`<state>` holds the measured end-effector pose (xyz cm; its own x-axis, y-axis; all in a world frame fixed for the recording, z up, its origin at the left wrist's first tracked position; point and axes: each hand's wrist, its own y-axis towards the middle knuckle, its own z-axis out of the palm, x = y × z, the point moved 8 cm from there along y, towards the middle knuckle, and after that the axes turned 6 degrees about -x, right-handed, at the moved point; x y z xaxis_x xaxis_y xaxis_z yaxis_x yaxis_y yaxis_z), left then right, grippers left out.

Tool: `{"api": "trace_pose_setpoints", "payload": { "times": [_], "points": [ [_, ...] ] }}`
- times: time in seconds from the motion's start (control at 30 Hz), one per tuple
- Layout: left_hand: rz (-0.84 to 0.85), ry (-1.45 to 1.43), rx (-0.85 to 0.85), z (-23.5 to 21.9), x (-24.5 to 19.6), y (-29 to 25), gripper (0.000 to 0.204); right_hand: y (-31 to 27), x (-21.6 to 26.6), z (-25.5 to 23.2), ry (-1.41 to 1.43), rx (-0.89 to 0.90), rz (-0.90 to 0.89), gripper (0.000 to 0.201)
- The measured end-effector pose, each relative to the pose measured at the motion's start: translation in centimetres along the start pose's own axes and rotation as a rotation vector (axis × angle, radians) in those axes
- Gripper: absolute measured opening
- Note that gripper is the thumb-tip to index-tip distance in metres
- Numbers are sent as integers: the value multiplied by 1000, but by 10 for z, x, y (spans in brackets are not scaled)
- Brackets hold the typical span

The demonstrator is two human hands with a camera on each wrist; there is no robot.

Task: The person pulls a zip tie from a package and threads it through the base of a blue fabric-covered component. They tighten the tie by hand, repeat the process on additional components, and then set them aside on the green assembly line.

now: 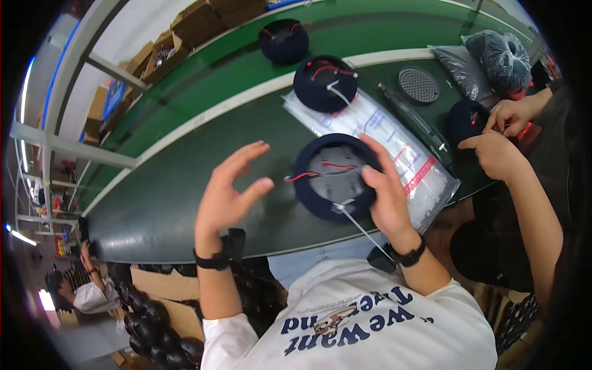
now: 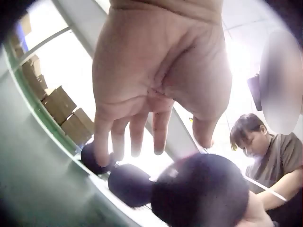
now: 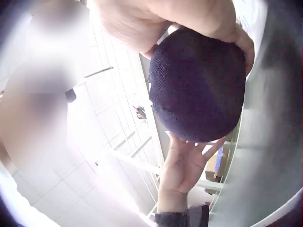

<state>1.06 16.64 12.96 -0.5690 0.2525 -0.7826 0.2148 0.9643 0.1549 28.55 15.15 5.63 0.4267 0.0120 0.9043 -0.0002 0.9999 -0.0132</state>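
The right hand [image 1: 387, 198] holds a round, dark navy fabric-covered speaker shell [image 1: 333, 177] up above the green table, its open side turned toward the person. Inside sits a grey plate with red wires [image 1: 336, 165] lying across it, and one red wire end pokes out past the left rim. A white cable tie [image 1: 362, 229] runs from the lower rim down toward the wrist. The fingers curl over the shell's right edge, thumb on the inner face. From the right wrist view, the shell's back is a domed, knitted navy surface [image 3: 199, 85]. The left hand [image 1: 229, 192] hovers just beside it, fingers spread, apart from it.
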Motion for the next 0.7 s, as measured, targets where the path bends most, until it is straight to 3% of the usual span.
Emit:
{"api": "trace_pose_setpoints", "payload": {
  "times": [0.07, 0.13, 0.17, 0.27, 0.3, 0.4, 0.43, 0.57, 0.63, 0.7],
  "points": [
    [-54, 191, 53, -14, -2, 49, 56, -1, 23, -21, 13, -115, -113, 57],
    [-90, 257, 31, -13, 24, 112, 55, 2, 42, -37, -84, -220, -220, 57],
    [-28, 301, 26, -10, 36, 150, 58, 7, 40, -46, -101, -274, -196, 56],
    [198, 441, -215, 4, 91, 257, 69, 22, 37, -49, -192, -375, -211, 56],
    [132, 442, -302, 10, 105, 280, 74, 26, 30, -52, -209, -391, -202, 56],
    [198, 465, -331, 33, 131, 323, 63, 27, 21, -50, -511, -386, -365, 64],
    [165, 335, -337, 37, 124, 323, 58, 25, 17, -48, -593, -374, -406, 66],
    [332, 357, -464, 36, 116, 326, 39, 20, 8, -48, -589, -316, -454, 73],
    [291, 283, -527, 25, 118, 322, 33, 21, 0, -51, -577, -319, -460, 75],
    [347, 329, -473, 24, 120, 321, 30, 22, 1, -50, -559, -321, -462, 75]
  ]
}}
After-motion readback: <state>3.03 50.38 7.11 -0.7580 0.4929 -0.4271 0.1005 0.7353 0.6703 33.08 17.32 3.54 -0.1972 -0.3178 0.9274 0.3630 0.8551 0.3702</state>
